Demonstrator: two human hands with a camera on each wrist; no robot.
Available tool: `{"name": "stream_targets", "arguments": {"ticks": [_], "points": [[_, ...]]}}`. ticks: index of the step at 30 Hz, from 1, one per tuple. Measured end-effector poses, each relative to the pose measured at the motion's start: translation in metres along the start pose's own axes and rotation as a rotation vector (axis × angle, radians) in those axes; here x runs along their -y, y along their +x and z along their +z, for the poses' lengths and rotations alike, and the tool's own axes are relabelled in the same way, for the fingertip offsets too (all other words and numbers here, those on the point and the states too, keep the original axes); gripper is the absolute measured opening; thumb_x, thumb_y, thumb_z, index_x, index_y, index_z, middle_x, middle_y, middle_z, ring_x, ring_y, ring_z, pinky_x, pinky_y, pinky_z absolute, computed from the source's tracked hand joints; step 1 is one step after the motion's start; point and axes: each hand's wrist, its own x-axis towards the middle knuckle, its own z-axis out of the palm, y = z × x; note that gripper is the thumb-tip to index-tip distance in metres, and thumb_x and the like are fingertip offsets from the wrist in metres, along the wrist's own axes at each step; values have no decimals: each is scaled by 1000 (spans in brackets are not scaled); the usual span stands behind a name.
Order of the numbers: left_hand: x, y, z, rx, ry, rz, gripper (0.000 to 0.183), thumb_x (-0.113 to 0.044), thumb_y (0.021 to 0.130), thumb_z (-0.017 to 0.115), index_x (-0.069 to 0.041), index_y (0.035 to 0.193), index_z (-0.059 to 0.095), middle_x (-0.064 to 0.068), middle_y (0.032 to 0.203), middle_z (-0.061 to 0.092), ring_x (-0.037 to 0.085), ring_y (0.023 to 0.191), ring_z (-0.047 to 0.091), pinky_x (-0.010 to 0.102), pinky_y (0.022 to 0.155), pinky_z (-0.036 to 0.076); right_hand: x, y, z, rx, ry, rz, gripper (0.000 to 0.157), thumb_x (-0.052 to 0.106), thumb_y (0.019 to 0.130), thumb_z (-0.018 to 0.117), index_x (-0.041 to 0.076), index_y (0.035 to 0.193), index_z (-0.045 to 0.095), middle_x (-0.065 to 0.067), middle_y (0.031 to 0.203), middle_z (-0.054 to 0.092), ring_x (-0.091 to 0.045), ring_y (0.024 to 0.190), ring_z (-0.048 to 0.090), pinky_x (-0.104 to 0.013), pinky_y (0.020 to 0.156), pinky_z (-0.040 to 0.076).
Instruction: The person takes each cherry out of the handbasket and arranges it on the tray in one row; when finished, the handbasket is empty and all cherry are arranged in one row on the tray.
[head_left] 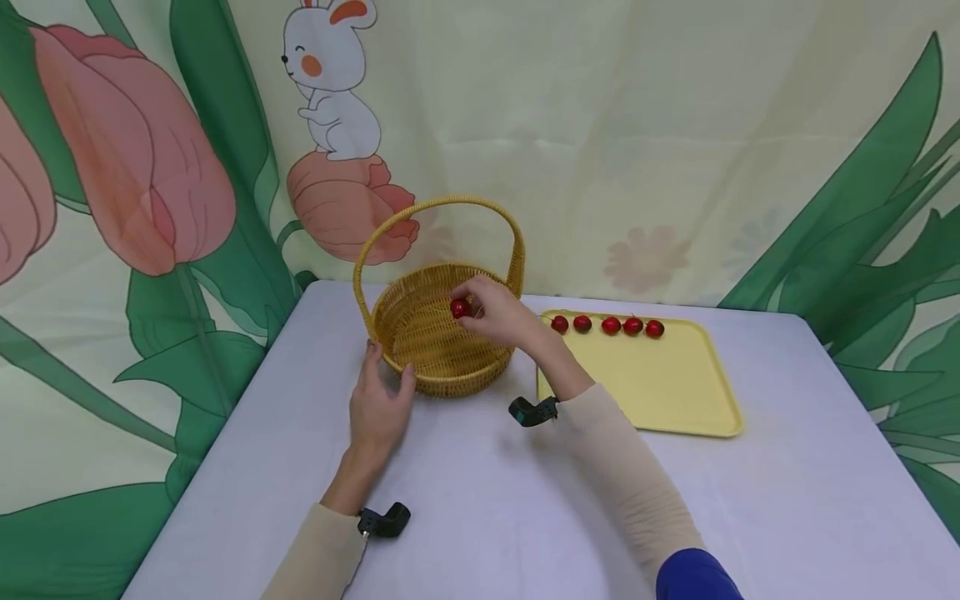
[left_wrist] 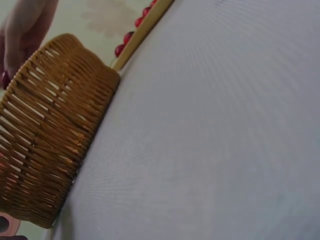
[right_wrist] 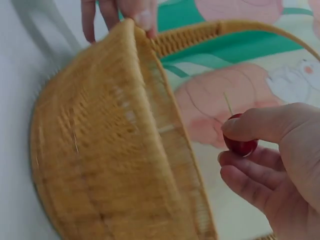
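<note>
My right hand (head_left: 495, 312) pinches a dark red cherry (head_left: 460, 308) between thumb and fingers, over the inside of a round wicker basket (head_left: 457, 385) with a tall arched handle. A thin green stem sticks up from the held cherry (right_wrist: 240, 140) in the right wrist view. At the basket's front left, my left hand (head_left: 380, 408) rests against the rim near the foot of the handle, thumb and fingers spread apart. Its fingers (right_wrist: 142, 17) lie along the outer wall at the top of the right wrist view. The woven side of the basket (left_wrist: 60, 110) fills the left of the left wrist view.
A yellow tray (head_left: 660, 383) lies right of the basket, with several cherries (head_left: 611, 326) in a row along its back edge. Everything stands on a white-covered table (head_left: 465, 500). Behind hangs a printed curtain (head_left: 570, 167) with a rabbit and tulips.
</note>
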Motion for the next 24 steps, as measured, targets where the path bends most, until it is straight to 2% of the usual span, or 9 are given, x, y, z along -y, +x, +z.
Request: {"name": "stream_targets", "arguments": {"ticks": [8,14,18,21,24], "points": [[-1,-1,0,-3,-7,2,70,-40,98,57,3,151,37,22,159,35,33,148,36,49,118,36,-28,-40,-35,-110,58,24,39,11,92,70,3,129,59,-12,118,61,-24,95,65,-36,82,58],[-1,0,-2,-11,-7,9,71,-41,98,58,3,151,38,22,158,37,34,147,37,50,117,36,-51,-70,-62,-177,68,98,43,12,93,69,3,133,57,-15,124,60,-29,99,67,-42,80,60],[-2,0,-3,0,-16,-2,72,-42,98,57,3,151,37,22,160,35,33,148,35,50,118,35,-67,-90,-82,-217,36,154,44,11,94,68,1,134,55,-17,126,60,-31,101,66,-45,85,59],[-3,-1,-3,8,-18,-8,72,-43,98,57,2,151,37,21,160,34,33,149,35,50,118,35,-81,-105,-96,-256,1,188,44,10,93,67,-1,134,55,-19,127,60,-33,101,66,-42,85,58],[-3,-2,-2,10,-15,-11,73,-43,98,57,2,152,37,21,160,34,33,149,35,50,118,35,-98,-118,-106,-282,-36,235,44,11,94,66,-1,135,54,-20,127,58,-34,101,66,-33,79,57]]}}
